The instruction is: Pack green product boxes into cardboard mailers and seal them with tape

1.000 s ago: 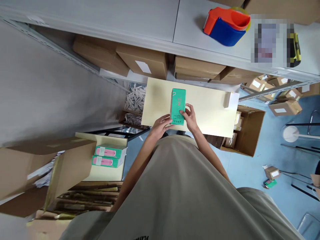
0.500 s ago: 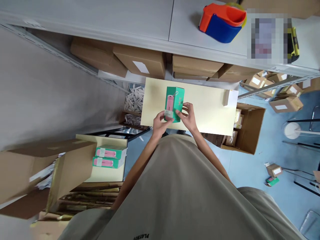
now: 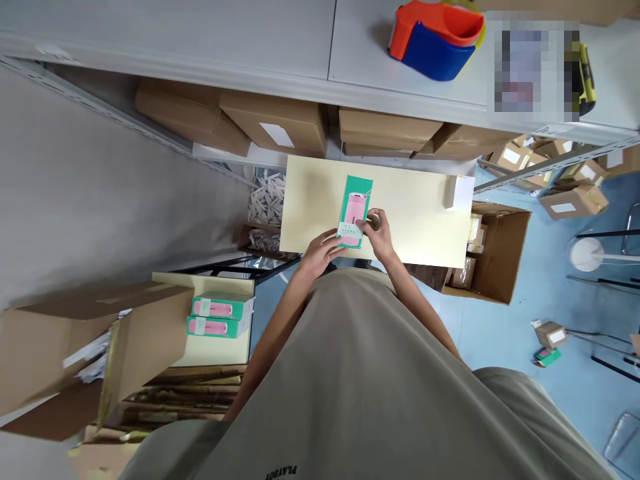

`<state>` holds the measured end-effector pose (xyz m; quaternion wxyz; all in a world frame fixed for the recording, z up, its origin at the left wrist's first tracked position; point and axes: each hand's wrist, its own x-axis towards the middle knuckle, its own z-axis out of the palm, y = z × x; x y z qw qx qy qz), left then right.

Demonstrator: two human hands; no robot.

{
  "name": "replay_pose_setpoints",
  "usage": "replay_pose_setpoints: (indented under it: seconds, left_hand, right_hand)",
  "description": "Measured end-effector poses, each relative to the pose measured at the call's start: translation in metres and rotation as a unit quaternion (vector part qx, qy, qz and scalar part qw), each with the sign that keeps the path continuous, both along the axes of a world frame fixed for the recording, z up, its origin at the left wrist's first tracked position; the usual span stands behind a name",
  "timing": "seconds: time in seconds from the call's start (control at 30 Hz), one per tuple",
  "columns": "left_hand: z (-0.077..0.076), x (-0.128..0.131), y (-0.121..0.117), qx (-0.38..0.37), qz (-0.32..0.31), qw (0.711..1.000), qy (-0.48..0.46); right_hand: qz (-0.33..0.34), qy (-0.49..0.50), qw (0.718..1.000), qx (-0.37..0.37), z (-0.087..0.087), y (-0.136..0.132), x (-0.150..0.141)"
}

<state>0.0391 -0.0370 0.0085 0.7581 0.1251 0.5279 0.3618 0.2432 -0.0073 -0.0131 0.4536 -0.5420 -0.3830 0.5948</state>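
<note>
A green box (image 3: 356,210) with a pink bottle printed on its front is held over the pale yellow board (image 3: 415,227), its printed face towards me. My left hand (image 3: 318,255) is at its lower left corner, fingers against the bottom edge. My right hand (image 3: 379,233) grips the right side, thumb on the front and fingers curled around the edge. A small white box (image 3: 463,192) stands at the right end of the board.
Shelved cartons (image 3: 275,121) lie behind the board, below a grey shelf with a tape dispenser (image 3: 435,40). Two similar green boxes (image 3: 215,317) lie at left near an open carton (image 3: 145,340). Another open carton (image 3: 500,253) stands at right.
The green box has turned so that its printed front faces me and its side panel no longer shows. It has shifted slightly right, and my left hand's fingers have moved along its lower edge.
</note>
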Motion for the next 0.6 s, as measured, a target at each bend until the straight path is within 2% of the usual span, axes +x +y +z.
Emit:
replay_pose_setpoints:
  seconds: [0.13,0.27,0.43,0.6]
  left_hand:
    - [-0.002,0.003,-0.002,0.027,-0.011,1.0,0.009]
    - [-0.006,0.009,-0.004,0.047,0.02,0.995,0.085]
    - [-0.01,0.017,-0.006,0.127,0.054,0.957,0.256]
    - [-0.005,0.025,-0.013,0.172,0.038,0.939,0.297]
  right_hand:
    - [0.009,0.018,0.999,-0.035,0.005,0.0,0.003]
    - [0.014,-0.043,0.999,-0.016,0.007,0.01,0.009]
    - [0.01,-0.122,0.991,0.046,0.005,0.038,0.016]
    - [-0.001,-0.165,0.985,0.051,0.001,0.061,0.019]
